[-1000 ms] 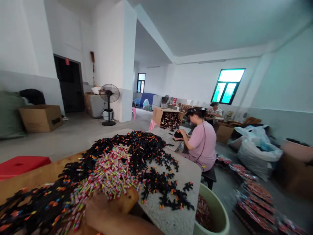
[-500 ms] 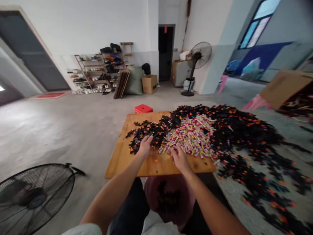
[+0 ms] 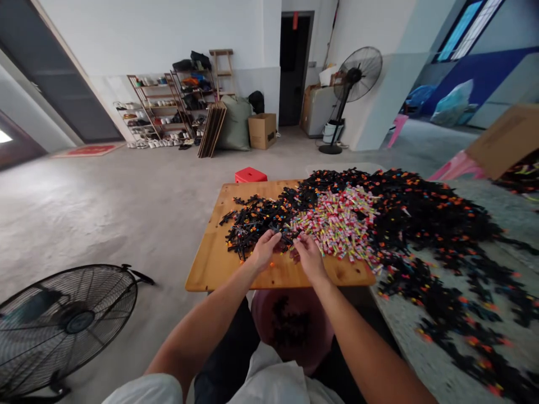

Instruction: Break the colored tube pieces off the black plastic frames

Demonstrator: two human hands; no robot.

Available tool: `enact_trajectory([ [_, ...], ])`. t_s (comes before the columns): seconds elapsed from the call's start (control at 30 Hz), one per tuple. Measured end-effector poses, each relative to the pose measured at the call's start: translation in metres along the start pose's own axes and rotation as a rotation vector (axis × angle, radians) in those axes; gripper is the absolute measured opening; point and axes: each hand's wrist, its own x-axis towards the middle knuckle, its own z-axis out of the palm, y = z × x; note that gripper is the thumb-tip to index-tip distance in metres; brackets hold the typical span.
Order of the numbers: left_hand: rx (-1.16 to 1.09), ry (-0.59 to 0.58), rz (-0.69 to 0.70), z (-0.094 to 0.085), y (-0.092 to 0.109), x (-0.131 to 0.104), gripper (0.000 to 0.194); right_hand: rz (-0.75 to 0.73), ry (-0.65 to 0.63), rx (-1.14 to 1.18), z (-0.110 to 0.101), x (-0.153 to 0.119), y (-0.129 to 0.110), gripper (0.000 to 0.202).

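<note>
My left hand [image 3: 265,248] is closed in a pinch over the front of the wooden board [image 3: 206,264], on a small black piece at its fingertips. Close by on the right, my right hand [image 3: 307,252] is also pinched; what it holds is too small to name. Behind my left hand spreads a heap of small black plastic pieces [image 3: 256,216] with orange and blue bits. A pile of small pink, white and yellow sticks [image 3: 343,219] lies behind and right of my right hand. One orange bit [image 3: 272,264] rests on the board near my left hand.
Below the board's front edge stands a reddish tub [image 3: 263,320] with black pieces inside. A larger black heap [image 3: 421,213] covers the grey surface [image 3: 425,359] at right. A fan [image 3: 80,322] is at lower left, a red stool [image 3: 251,175] behind the board.
My left hand has moved right, towards my right hand, and a black piece now shows at its fingertips. The camera view has shifted slightly.
</note>
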Motion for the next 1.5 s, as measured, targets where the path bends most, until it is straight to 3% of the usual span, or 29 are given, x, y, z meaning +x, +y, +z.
enact_trajectory([
  [0.13,-0.154,0.03,-0.172,-0.008,-0.006,0.002,0.042,0.064,0.009,0.14,0.003,0.003,0.005,0.044],
  [0.23,-0.297,0.062,-0.288,-0.013,-0.008,0.003,0.035,0.059,0.045,0.098,0.004,0.005,0.012,0.043],
  [0.3,-0.321,0.07,-0.268,-0.016,-0.007,0.003,0.032,0.019,0.087,-0.069,0.0,0.007,0.02,0.039],
  [0.4,-0.292,0.084,-0.128,-0.017,-0.004,0.001,0.034,-0.022,0.117,-0.314,-0.011,0.011,0.031,0.034],
  [0.53,-0.153,0.06,-0.031,-0.019,0.001,-0.006,0.037,-0.042,0.089,-0.421,-0.026,0.012,0.032,0.031],
  [0.67,0.032,-0.077,-0.051,-0.018,0.008,-0.016,0.038,-0.123,0.02,-0.479,-0.027,0.011,0.005,0.039],
  [0.77,0.168,-0.263,-0.079,-0.013,0.018,-0.023,0.051,-0.152,-0.108,-0.452,-0.022,0.006,-0.022,0.045],
  [0.87,0.309,-0.429,-0.077,-0.007,0.027,-0.025,0.057,-0.188,-0.154,-0.426,-0.016,-0.002,-0.041,0.046],
  [0.97,0.481,-0.474,0.067,-0.005,0.031,-0.025,0.036,-0.242,-0.16,-0.433,-0.013,-0.011,-0.049,0.042],
  [1.23,0.884,-0.305,0.525,-0.004,0.033,-0.031,0.029,-0.272,-0.204,-0.394,-0.016,-0.022,-0.054,0.036],
  [1.5,1.204,-0.385,0.803,-0.001,0.041,-0.038,0.026,-0.577,-0.181,-0.536,-0.024,-0.026,-0.051,0.023],
])
